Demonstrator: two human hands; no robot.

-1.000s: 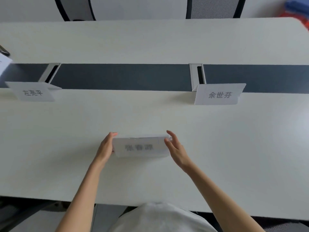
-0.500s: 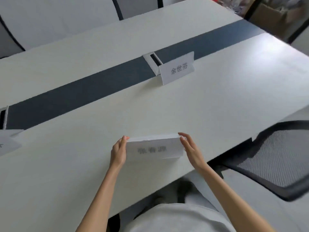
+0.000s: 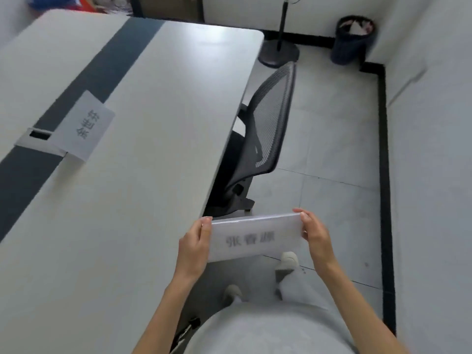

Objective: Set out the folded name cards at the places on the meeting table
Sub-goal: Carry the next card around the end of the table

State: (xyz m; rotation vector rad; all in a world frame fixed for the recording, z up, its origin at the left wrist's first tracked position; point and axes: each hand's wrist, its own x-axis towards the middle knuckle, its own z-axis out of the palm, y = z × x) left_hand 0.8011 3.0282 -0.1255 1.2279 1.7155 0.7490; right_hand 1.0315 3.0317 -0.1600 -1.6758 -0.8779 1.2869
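A person's left hand [image 3: 195, 245] and right hand [image 3: 315, 235] each pinch 1 end of a folded name card [image 3: 255, 237], carried in the air off the table's edge, above the floor and the person's shoes. At 12 o'clock from the card, a mesh chair [image 3: 265, 129] stands tucked at the table [image 3: 127, 200]. Farther off, at 10 o'clock, 1 name card [image 3: 85, 125] already stands beside the dark centre strip. By the look of it, 1 place in view is set; the held card awaits a spot.
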